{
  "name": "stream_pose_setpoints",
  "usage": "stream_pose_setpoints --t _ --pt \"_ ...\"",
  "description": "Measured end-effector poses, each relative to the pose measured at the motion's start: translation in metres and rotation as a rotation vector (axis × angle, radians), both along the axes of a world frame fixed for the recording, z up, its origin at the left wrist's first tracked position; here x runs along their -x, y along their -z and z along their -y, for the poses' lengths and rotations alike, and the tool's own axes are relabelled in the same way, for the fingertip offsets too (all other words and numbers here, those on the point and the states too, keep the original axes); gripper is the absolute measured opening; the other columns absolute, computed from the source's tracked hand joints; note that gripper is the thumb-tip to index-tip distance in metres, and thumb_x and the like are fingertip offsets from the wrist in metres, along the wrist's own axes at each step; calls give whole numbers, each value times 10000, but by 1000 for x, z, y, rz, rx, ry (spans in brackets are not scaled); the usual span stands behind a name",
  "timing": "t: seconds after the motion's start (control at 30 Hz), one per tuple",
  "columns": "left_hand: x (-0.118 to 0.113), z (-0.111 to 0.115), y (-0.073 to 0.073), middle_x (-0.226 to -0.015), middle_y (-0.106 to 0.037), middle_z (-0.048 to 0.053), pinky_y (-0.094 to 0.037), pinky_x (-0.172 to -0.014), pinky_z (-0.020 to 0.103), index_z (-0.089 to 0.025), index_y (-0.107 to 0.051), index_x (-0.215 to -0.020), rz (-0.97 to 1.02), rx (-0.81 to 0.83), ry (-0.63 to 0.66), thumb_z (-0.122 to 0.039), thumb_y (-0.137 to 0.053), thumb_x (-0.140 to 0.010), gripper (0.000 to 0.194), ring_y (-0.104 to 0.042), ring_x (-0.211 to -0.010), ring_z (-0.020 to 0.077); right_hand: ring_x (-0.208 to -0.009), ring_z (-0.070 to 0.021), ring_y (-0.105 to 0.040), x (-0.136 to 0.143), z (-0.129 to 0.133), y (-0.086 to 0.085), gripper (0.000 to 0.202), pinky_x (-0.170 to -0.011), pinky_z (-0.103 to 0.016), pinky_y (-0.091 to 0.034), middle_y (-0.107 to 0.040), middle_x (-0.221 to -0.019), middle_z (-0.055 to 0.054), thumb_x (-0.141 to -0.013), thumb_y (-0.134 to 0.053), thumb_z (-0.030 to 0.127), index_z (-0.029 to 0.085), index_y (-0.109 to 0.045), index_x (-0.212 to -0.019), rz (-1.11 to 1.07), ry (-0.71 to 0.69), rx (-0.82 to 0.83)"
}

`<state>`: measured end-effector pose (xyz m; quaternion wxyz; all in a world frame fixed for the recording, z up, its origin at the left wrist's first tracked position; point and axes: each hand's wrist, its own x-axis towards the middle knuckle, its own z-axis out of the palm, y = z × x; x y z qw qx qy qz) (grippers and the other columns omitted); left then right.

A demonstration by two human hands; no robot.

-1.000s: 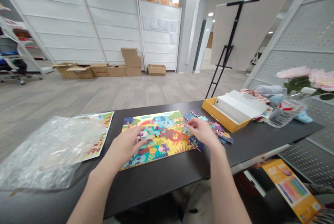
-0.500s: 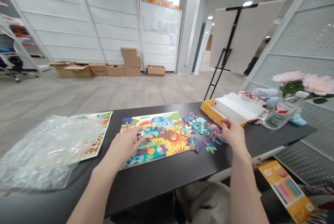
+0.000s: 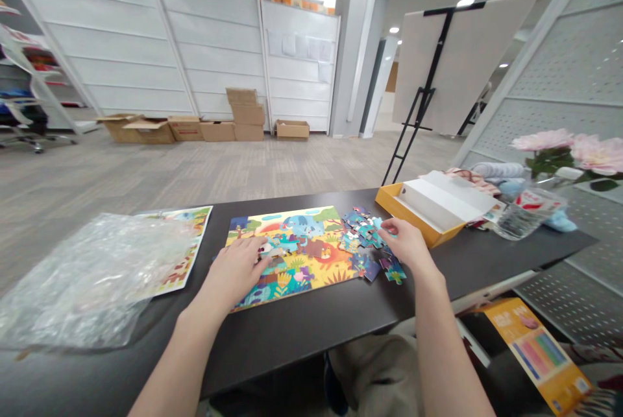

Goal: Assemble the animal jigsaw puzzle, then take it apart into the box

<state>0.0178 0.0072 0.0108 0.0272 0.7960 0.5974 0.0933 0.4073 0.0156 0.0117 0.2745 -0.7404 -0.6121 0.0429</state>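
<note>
A colourful puzzle board [image 3: 331, 255] with animal pictures lies on the black table. My left hand [image 3: 239, 272] rests on its left part, fingers spread over the picture and some pieces there. Loose puzzle pieces [image 3: 360, 232] are heaped at the board's right edge, partly overlapping it. Over the right side of this heap is my right hand [image 3: 405, 243], thumb and fingertips pinched together; whatever is between them is too small to make out.
Crumpled clear plastic [image 3: 92, 281] covers part of a picture sheet [image 3: 192, 255] at left. An open yellow box [image 3: 413, 213] stands behind my right hand. Further right are a clear plastic package [image 3: 518, 216], cloths and pink flowers [image 3: 594, 152]. The table's front edge [image 3: 311, 355] runs below the board.
My right hand has moved left, from the right end of the loose pieces beside the yellow box to nearer the heap's middle. My left hand has stayed on the board.
</note>
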Motion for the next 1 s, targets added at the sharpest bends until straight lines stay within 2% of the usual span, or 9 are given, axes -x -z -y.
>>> stream_pose_setpoints --t 0.07,0.2,0.33,0.43,0.6,0.73,0.83,0.93,1.0 --pt "-1 0 0 -1328 -666 128 -497 -1004 445 -183 -603 -1296 15 -5 3 -372 -466 -973 399 -584 -1274 314 -952 -251 -710 -5 2 -2 214 -833 -329 -513 -769 -1010 -97 -854 -607 326 199 -734 -972 12 33 53" --pt "1 2 -1 -1335 -659 131 -504 -995 444 -182 -611 -1266 41 4 13 -392 -475 -972 387 -594 -1262 315 -931 -253 -720 -35 19 -6 213 -799 -327 -510 -781 -979 -87 -866 -577 301 205 -744 -958 33 148 119" --pt "2 1 -1 -1314 -665 139 -500 -993 459 -166 -612 -1244 38 20 15 -402 -461 -978 387 -603 -1235 321 -956 -274 -721 -57 35 -5 304 -774 -320 -518 -781 -1032 -83 -743 -725 405 216 -749 -980 41 130 177" --pt "2 0 -1 -1287 -674 138 -504 -982 455 -171 -621 -1211 45 8 29 -426 -446 -983 384 -611 -1210 320 -938 -288 -724 -66 39 0 419 -759 -323 -527 -781 -1009 -89 -640 -800 378 216 -743 -1022 47 123 254" --pt "2 -3 5 -1264 -681 126 -514 -958 446 -194 -641 -1165 68 -35 58 -448 -450 -976 371 -612 -1201 324 -931 -281 -724 -79 38 9 455 -790 -338 -541 -768 -1022 -99 -604 -818 370 208 -735 -1021 -4 116 312" --pt "4 -4 9 -1258 -682 124 -511 -967 452 -198 -640 -1173 76 -60 67 -471 -432 -980 394 -612 -1197 325 -856 -262 -724 -89 42 8 416 -767 -340 -554 -765 -944 -80 -575 -823 374 214 -734 -948 -38 104 270" --pt "5 -5 11 -1257 -682 128 -509 -974 441 -194 -639 -1168 72 -64 63 -480 -419 -981 406 -625 -1174 315 -846 -262 -721 -93 49 1 492 -762 -353 -569 -764 -970 -90 -575 -829 482 208 -723 -969 -103 101 176" --pt "5 -6 12 -1249 -685 134 -512 -969 440 -189 -641 -1154 67 -67 67 -483 -416 -972 412 -632 -1160 315 -851 -270 -725 -85 50 -9 600 -767 -379 -585 -758 -1028 -124 -614 -791 611 185 -702 -1028 -200 122 25" --pt "5 -6 13 -1248 -685 136 -516 -961 447 -191 -642 -1149 75 -64 66 -509 -399 -972 437 -632 -1157 321 -859 -269 -729 -69 45 -13 602 -780 -383 -590 -757 -1043 -137 -645 -770 630 175 -691 -1030 -262 94 -38"
